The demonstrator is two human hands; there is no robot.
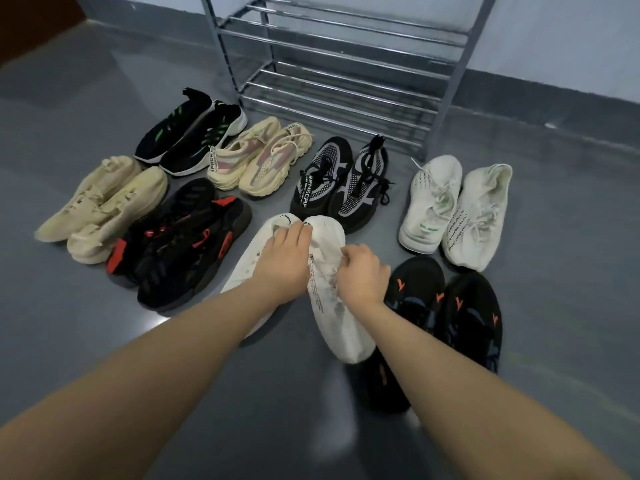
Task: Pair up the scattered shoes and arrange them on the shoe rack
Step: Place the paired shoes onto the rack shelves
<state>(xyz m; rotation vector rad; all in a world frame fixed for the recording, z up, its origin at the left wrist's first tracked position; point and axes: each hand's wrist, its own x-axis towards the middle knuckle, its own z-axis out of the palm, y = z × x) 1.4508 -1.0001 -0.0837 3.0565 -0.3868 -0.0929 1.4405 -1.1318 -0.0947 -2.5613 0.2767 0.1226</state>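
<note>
Two white shoes lie side by side on the grey floor in front of me. My left hand (284, 261) grips the left white shoe (249, 268) near its collar. My right hand (363, 275) holds the right white shoe (337, 323) at its laces. Around them stand pairs of shoes: beige (100, 209), black with red (180, 244), black with green (190, 133), cream with pink (259, 157), black and grey mesh (341, 181), white knit (453, 209), and black with orange (450, 313). The metal shoe rack (339, 71) stands behind them with bare shelves.
A pale wall with a dark skirting runs behind the rack. Bare grey floor stretches to the left and to the right of the shoes. A dark brown door edge (34, 22) shows at the top left.
</note>
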